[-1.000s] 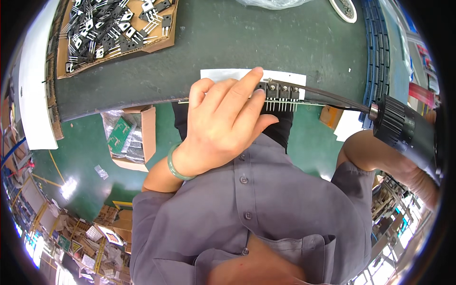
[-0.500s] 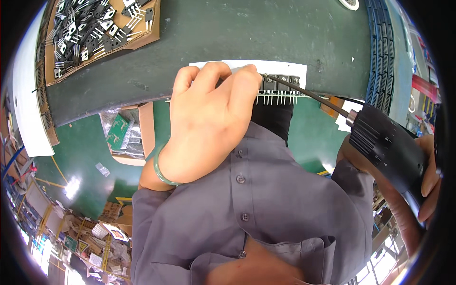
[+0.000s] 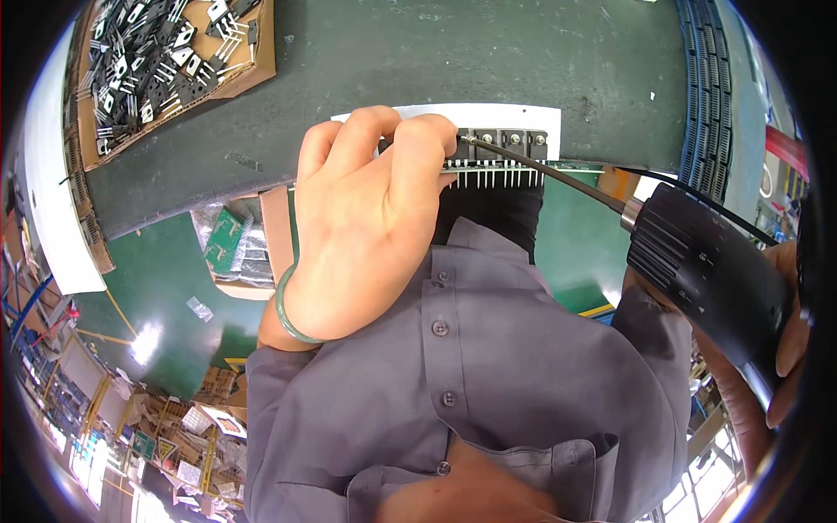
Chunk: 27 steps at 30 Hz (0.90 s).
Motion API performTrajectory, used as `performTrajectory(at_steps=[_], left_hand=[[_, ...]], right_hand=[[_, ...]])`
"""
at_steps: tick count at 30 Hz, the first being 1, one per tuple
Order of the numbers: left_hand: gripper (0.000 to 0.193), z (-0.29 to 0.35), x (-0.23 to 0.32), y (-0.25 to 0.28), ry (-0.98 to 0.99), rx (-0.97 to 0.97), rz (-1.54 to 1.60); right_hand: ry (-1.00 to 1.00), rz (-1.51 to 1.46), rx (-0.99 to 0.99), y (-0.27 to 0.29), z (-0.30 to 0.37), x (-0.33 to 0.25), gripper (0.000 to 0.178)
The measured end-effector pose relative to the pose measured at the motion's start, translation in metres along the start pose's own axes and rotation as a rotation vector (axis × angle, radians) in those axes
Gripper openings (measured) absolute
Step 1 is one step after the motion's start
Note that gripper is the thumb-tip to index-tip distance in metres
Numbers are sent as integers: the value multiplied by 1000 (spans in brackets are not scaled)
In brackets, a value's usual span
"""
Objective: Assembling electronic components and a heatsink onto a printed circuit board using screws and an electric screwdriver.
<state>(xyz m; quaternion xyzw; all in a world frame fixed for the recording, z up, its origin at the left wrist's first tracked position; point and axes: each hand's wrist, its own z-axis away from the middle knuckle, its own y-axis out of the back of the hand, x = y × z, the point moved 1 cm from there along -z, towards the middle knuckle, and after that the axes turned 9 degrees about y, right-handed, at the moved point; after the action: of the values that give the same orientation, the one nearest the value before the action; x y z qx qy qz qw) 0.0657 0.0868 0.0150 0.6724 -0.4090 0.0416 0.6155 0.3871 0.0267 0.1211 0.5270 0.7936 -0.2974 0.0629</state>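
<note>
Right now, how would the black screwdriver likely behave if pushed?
The screwdriver might roll once loose, given its rounded barrel. Its slim, straight shaft is probably stiff. It looks rear-heavy, being far thicker near the right hand.

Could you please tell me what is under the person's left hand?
A white sheet passes under the left hand, showing on both sides of it. A row of black components with metal legs is visible to its right. Whatever it may hold is covered.
</note>
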Motion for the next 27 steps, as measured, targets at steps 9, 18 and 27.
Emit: performTrajectory(at_steps=[9, 18, 27], left_hand=[[45, -1, 3, 0, 36, -25, 41], [46, 1, 2, -3, 48, 6, 50], [30, -1, 1, -9, 22, 172, 49]], right_hand=[[-4, 27, -10, -24, 8, 37, 25], [-5, 50, -32, -23, 7, 40, 26], [-7, 75, -71, 14, -9, 10, 27]])
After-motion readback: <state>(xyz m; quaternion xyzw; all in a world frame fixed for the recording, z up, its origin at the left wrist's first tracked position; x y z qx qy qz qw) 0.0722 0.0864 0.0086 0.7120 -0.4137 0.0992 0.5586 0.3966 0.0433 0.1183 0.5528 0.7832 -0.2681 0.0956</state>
